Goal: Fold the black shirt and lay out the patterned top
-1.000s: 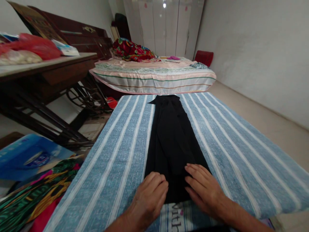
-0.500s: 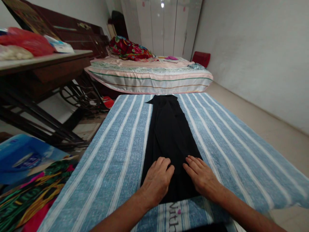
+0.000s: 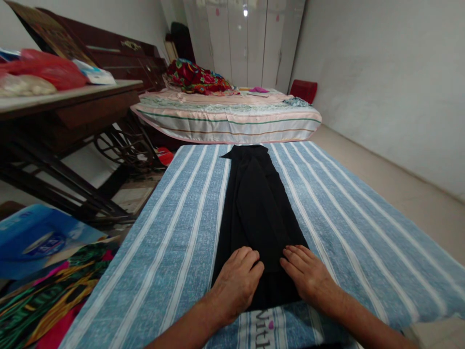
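Note:
A long black garment [image 3: 256,203] lies folded lengthwise down the middle of a blue cloth with white stripes [image 3: 345,213] that covers a table. My left hand [image 3: 236,281] rests palm down on the near left part of the garment, fingers a little curled. My right hand [image 3: 308,276] lies flat on its near right edge, fingers stretched out and together. Both hands press on the fabric and hold nothing.
A dark treadle sewing table [image 3: 72,121] with bags on top stands at the left. Colourful fabric [image 3: 47,300] and a blue packet [image 3: 32,237] lie at the lower left. A bed with striped bedding [image 3: 228,116] and white wardrobes [image 3: 243,39] stand beyond.
My left hand slid from the garment's left edge onto the black fabric. My right hand shifted slightly forward along the garment. Since half a second ago both hands have barely moved.

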A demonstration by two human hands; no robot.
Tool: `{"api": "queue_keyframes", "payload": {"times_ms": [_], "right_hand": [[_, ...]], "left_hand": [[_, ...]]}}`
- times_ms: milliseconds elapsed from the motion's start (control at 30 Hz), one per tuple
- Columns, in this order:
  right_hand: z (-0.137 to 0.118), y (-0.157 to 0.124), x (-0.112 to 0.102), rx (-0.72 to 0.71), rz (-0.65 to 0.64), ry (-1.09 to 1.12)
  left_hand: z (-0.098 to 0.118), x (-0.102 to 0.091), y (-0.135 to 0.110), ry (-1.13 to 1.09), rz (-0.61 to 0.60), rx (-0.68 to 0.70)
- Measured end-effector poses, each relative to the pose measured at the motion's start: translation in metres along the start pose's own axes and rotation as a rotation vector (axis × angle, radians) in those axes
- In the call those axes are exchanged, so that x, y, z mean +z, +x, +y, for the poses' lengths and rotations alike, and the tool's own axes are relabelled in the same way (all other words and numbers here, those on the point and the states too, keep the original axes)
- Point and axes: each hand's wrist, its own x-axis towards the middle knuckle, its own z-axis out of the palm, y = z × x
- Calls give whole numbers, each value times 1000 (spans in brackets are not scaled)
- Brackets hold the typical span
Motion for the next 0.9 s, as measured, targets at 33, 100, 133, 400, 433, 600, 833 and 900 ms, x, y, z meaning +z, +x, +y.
{"api": "queue_keyframes", "payload": {"times_ms": [33,100,133,400,433,600,833,900], "right_hand": [[-1,0,1,11,-2,0],[-3,0,1,47,-20,-3],[-5,1,-1,64,-34,-4],[-39,16,-28,81,-64,58],[-41,16,-27,82,-80,59],[-48,7,-8,97,-179,74],[-51,4,-6,122,-226,47],[-51,7,-9,106,-254,41]], "left_hand": [[1,0,-1,-1,-12,-10],[2,-1,-1,-8,-42,-35],[3,-2,-2,-14,-53,-47],[4,-14,-10,-64,-93,-45],[4,-14,-11,-66,-98,-44],[4,-12,-13,-89,-127,-29],[-3,-16,-23,-139,-236,8],[-3,-21,-26,-150,-283,19]]}}
